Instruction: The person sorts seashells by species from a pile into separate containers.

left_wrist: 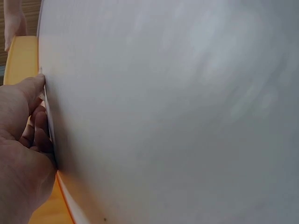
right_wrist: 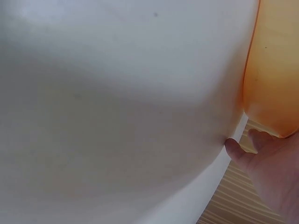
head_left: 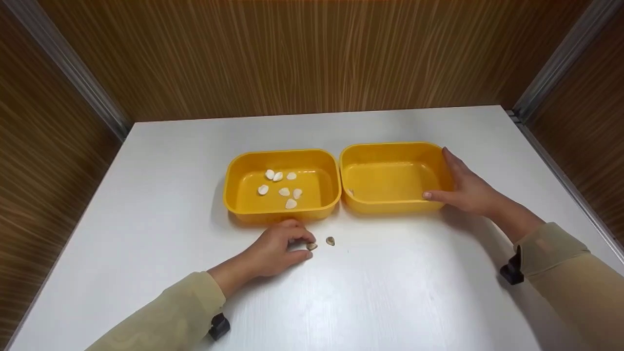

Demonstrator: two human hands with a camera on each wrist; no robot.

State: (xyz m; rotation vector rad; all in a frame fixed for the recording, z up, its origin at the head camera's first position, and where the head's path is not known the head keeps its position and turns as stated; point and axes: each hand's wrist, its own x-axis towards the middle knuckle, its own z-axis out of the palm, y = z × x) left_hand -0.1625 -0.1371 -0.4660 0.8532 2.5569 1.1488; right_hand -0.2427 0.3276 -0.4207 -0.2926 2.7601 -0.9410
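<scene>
In the head view my left hand (head_left: 275,246) is low over the table, its thumb and index finger pinching a small brownish seashell (head_left: 312,246). Just right of the fingertips lies a second seashell (head_left: 330,241). Behind this hand stands the left yellow container (head_left: 282,214), with several white seashells (head_left: 284,192) spread over its floor. My right hand (head_left: 470,190) grips the right end of the other yellow container (head_left: 390,207), thumb over the near rim and fingers along the end wall. One pale shell (head_left: 351,192) shows in that container's near left corner.
Both containers stand side by side, almost touching, on a white table (head_left: 390,292). A brown wood-grain panel (head_left: 312,58) rises behind the table, with similar panels at left and right. Dark wrist-worn devices (head_left: 219,326) hang below both sleeves.
</scene>
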